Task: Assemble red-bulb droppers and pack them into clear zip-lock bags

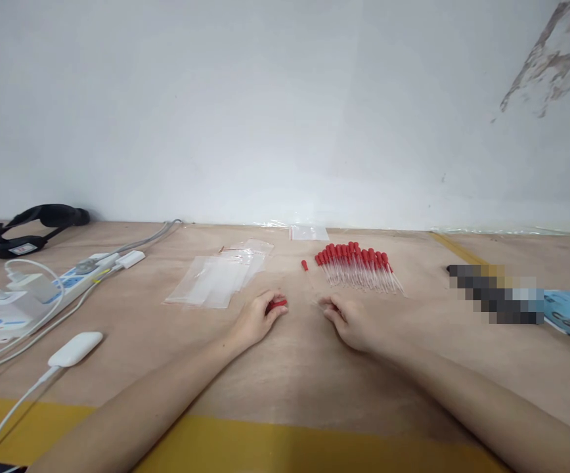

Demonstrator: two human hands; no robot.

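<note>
My left hand point(260, 318) is closed with a red rubber dropper bulb point(279, 303) between thumb and fingers. Across from it, my right hand point(348, 320) pinches a thin clear tube point(320, 303), its near end hidden by the fingers. Whether the tube and bulb are joined I cannot tell. Just beyond the hands lies a single dropper point(305, 265) with a red bulb. A row of several red-bulbed droppers point(358, 263) rests behind my right hand, bulbs toward the wall. Clear plastic bags point(211, 279) overlap in a pile behind my left hand.
At left are a power strip point(71, 286) with plugs and cables, a white charging case point(75, 349) and a black strapped headset point(39, 226). A small bag point(309, 233) lies by the wall. A blurred dark object point(496, 295) and a blue packet point(568, 318) are at right.
</note>
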